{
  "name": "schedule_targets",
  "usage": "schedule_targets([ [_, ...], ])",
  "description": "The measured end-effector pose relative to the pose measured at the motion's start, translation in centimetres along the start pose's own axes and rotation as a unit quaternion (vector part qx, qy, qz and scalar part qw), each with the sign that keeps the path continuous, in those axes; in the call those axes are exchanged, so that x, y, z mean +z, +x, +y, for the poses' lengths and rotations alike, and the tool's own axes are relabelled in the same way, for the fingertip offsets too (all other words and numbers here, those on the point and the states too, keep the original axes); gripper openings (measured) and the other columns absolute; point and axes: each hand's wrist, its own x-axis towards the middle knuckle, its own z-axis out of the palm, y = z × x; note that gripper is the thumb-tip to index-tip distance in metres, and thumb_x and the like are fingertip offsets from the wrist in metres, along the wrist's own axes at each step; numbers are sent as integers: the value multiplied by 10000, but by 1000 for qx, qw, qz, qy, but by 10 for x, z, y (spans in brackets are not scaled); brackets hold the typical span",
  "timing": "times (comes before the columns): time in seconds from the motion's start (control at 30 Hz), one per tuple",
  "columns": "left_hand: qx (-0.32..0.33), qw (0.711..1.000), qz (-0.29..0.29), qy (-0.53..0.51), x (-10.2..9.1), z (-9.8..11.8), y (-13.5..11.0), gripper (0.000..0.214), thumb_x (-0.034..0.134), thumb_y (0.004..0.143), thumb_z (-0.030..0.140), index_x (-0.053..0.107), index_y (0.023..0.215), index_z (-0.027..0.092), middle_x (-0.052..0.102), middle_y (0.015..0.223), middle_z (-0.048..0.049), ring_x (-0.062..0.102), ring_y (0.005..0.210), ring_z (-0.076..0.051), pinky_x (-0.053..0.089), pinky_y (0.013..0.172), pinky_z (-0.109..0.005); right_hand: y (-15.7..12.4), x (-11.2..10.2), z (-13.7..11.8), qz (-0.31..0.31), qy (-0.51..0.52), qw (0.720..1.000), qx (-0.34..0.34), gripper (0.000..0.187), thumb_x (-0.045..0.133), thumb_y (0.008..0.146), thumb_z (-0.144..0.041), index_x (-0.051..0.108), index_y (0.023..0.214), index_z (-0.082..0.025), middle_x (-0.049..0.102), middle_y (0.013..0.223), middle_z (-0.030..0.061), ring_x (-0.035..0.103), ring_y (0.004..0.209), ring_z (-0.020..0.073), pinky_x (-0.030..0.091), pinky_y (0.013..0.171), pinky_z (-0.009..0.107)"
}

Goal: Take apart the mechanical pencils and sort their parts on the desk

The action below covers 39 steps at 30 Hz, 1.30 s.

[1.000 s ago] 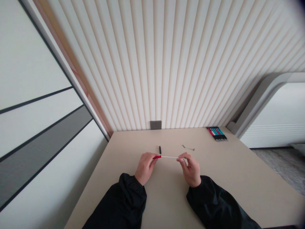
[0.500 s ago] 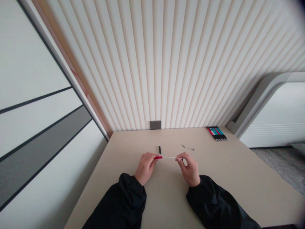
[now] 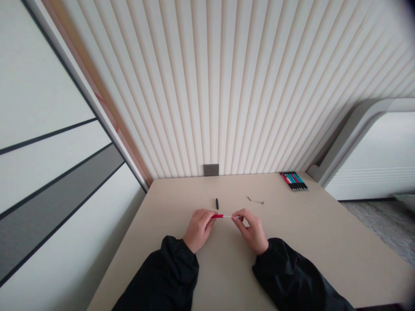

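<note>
My left hand (image 3: 198, 229) is closed round a red pen barrel (image 3: 218, 216), whose end points right. Between thumb and fingertips, my right hand (image 3: 251, 230) pinches a thin white pen refill (image 3: 227, 216). The refill lies in line with the barrel, and its left end is inside the barrel's open end. Just beyond my left fingertips, a short black grip piece (image 3: 217, 204) rests on the table. Farther right lie a small dark part (image 3: 249, 198) and a thin piece that looks like a spring with a small tip (image 3: 262, 202).
A row of several red, teal and black pens (image 3: 294, 181) lies at the table's back right. Behind the beige table (image 3: 181, 190) rises a ribbed wall with a dark socket (image 3: 211, 169). A white cabinet (image 3: 65, 242) stands left, a white headboard (image 3: 376, 151) right.
My right hand has moved left toward my left hand. Less of the white refill shows between the hands now. The parts on the table have stayed put.
</note>
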Motion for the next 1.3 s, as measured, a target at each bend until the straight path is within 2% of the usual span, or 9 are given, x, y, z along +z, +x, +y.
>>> schedule_targets([
  [0.13,23,999,-26,24,2,0,-1,191,457,946,194,582,1090,205,661,974,-54,601,910,-185,444,844,-345,0,5,0,-21,14,999,23,128,560,900,-306,631,861,-207,635,761,16,560,683,146,455,664,261],
  [0.43,52,986,-111,113,5,-1,-2,265,429,963,281,552,1194,234,651,865,-31,593,730,-184,456,693,-310,-2,11,8,-47,16,997,58,182,574,882,-360,654,834,-204,649,744,20,559,679,150,460,625,250],
  [0.67,49,987,-109,104,9,-2,-4,252,351,979,228,571,1099,215,642,860,-37,622,750,-165,483,689,-266,0,11,4,-57,4,998,28,196,547,895,-360,647,843,-199,652,760,24,572,688,150,469,651,260],
  [0.77,18,992,-96,85,7,-1,-4,238,342,979,229,557,1080,214,641,906,-43,633,780,-166,487,702,-264,3,4,2,-15,-4,999,37,211,529,902,-360,629,822,-191,641,739,24,566,680,152,465,655,265],
  [0.97,-103,986,-51,122,7,-13,10,192,386,964,272,567,944,215,629,876,-42,618,735,-177,450,653,-278,12,-8,20,101,-34,990,89,263,542,881,-406,635,817,-169,645,710,34,561,636,160,464,622,274],
  [1.17,-199,961,-69,181,24,-19,40,283,433,936,430,580,893,192,640,843,-65,619,714,-194,417,638,-292,17,-7,34,113,-49,986,113,290,554,864,-433,680,857,-171,684,745,44,555,603,158,463,580,271],
  [1.3,-197,954,-104,202,36,-13,52,342,436,919,489,582,915,180,644,856,-88,628,740,-219,419,640,-305,18,-5,36,122,-21,987,107,311,532,881,-433,701,930,-176,719,866,68,602,655,167,486,595,272],
])
